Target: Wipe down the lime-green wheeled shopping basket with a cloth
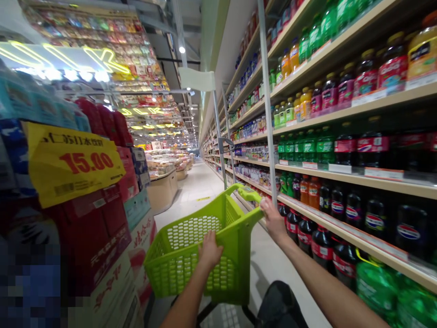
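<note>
A bright green plastic shopping cart (235,255) stands sideways in front of me, its slotted basket showing nothing inside. My left hand (210,249) is on the near top rim of the basket, fingers curled over the edge. At the right end, my right hand (271,216) wraps round the cart's green handle (249,195). Part of the fingers of both hands is hidden by the hands themselves. My dark-clothed knee (282,303) shows below the cart.
Shelves of bottled drinks (341,177) line the right side, with large green bottles (377,284) low down. Stacked drink cartons (102,232) with a yellow price sign (73,161) rise close on the left. Ahead, a pale aisle floor (196,182) runs past display counters (164,191).
</note>
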The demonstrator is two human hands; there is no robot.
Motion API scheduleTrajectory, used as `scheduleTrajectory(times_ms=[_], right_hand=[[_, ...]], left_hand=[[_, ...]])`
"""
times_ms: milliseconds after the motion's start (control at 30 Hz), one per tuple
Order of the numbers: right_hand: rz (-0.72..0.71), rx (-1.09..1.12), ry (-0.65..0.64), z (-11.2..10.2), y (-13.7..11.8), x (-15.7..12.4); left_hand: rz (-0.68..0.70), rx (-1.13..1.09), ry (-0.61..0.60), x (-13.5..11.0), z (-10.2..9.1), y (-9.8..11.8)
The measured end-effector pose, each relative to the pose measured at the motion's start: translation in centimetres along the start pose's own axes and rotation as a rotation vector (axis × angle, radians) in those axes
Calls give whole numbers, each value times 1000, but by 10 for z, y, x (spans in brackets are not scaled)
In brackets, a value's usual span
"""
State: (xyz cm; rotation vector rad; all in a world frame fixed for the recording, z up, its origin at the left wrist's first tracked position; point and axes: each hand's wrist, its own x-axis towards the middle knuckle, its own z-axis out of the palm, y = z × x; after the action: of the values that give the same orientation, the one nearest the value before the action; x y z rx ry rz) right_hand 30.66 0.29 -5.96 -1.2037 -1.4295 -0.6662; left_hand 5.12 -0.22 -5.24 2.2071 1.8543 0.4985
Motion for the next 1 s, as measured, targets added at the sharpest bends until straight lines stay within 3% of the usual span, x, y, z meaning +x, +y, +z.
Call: scheduleTrajectory(times_ms=[167,233,300,467,533,700,767,900,1000], right_hand=[[-176,115,-193,8,-25,-73],[-272,180,-303,5,-39,-86],[-299,216,-327,1,-47,-79],[-164,140,-118,-2,-46,-25],[-196,126,-166,4,-45,-32],[-421,168,-397,10,-49,-94],[-413,152,-386,4,-50,-88],[-270,76,-231,-5,-46,-37],[-291,62,-253,1,-42,-40]], left_hand=[[47,208,-61,-10,9,-20],[46,214,-70,-11,9,-20],[54,222,-72,-11,10,-21],[79,236,-67,-11,12,-24],[82,230,-68,-13,12,-25],[107,240,-69,-15,11,-26],[117,242,-69,-16,11,-27],[118,238,-69,-17,12,-27],[110,229,-75,-16,13,-27]])
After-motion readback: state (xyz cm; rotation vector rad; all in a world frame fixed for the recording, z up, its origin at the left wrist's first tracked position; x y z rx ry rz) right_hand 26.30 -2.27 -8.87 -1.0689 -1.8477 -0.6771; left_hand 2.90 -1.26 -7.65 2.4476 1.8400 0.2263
